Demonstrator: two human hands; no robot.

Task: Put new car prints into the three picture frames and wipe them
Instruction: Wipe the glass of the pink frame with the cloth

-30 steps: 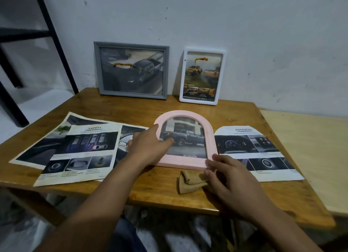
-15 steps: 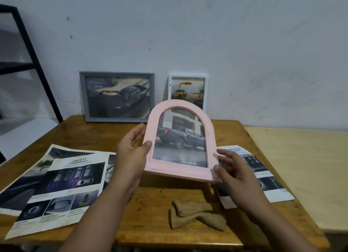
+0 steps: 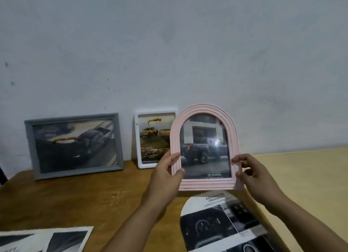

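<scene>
Both hands, left (image 3: pixel 165 173) and right (image 3: pixel 253 173), pinch the "TOYOTA"-print pink frame (image 3: pixel 204 183) upright above the wooden table (image 3: pixel 75 201), by a white wall (image 3: pixel 169 44).

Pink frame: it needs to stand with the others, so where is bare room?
Bare wood shows right of the white frame, behind the pink frame, and in front of the grey frame. Prints crowd the near table.

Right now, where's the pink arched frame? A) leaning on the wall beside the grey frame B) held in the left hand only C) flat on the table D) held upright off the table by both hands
D: the pink arched frame is upright above the wooden table, with the left hand gripping its left edge and the right hand gripping its right edge.
</scene>
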